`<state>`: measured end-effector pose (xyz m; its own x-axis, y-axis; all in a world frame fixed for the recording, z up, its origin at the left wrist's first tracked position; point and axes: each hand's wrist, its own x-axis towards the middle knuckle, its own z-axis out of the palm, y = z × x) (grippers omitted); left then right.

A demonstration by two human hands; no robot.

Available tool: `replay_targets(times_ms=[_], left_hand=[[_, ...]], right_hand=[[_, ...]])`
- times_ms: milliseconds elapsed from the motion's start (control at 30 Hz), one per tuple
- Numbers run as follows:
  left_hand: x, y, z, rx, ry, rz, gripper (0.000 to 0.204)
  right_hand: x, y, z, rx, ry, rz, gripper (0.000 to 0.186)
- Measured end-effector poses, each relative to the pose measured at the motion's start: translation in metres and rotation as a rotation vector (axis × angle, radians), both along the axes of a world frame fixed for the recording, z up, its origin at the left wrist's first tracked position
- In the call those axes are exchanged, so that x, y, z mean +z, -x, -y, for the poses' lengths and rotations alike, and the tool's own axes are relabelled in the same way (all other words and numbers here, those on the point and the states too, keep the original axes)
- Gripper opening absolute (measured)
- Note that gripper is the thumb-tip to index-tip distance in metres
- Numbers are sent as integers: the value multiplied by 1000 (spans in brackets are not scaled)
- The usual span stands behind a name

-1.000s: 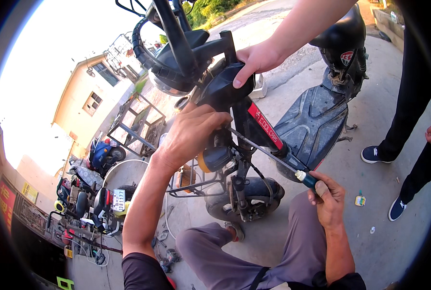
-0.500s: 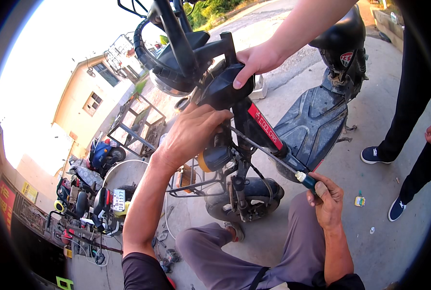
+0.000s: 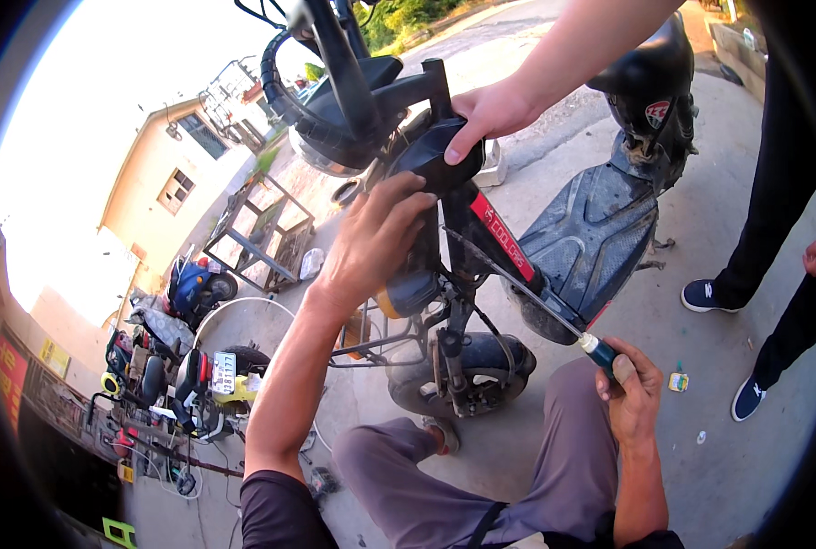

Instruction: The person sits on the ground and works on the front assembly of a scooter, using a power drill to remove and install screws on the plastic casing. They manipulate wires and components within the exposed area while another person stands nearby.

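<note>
My right hand [image 3: 635, 392] is closed round the dark green handle of a long-shafted screwdriver [image 3: 600, 350]. Its thin metal shaft slants up and left across the front of a black electric scooter [image 3: 584, 220], with the far end close to the steering column. My left hand [image 3: 376, 233] rests its fingers, stretched and slightly bent, against a black plastic cover [image 3: 426, 163] below the handlebar; its thumb is hidden. From the upper right, another person's hand [image 3: 488, 119] grips the top of that same cover.
The scooter's front wheel [image 3: 463, 377] stands between my legs. Another person's legs and dark shoes [image 3: 712, 295] are at the right. Parked two-wheelers [image 3: 193, 375] and a metal frame table [image 3: 260, 233] stand on the left. A small yellow packet [image 3: 679, 382] lies on the concrete.
My right hand has drawn the screwdriver slightly right and down, so its shaft end has come away from my left hand. My left hand's fingers have straightened upward over the cover.
</note>
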<state>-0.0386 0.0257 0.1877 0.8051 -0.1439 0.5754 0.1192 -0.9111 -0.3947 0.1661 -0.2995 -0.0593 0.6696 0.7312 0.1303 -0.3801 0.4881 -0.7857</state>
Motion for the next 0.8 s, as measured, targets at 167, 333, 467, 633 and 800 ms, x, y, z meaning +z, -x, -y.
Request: replay_targets(times_ms=[167,333,467,633,800], left_hand=[[-26,-5,-13,43,86,272,67],[-34,-6,-16,119,181,489,89],[-36,-9,-15,68,378,513,89],[-35,-8,-8,59,588,537,74],[-29,-8,-6,12,746,565,63]], right_hand=[[-1,1,4,-2,18,17,30],[4,1,5,-2,30,36,30],[13,1,3,-2,56,68,30],[21,-1,-1,-5,84,88,30],[26,0,-4,-8,94,105,30]])
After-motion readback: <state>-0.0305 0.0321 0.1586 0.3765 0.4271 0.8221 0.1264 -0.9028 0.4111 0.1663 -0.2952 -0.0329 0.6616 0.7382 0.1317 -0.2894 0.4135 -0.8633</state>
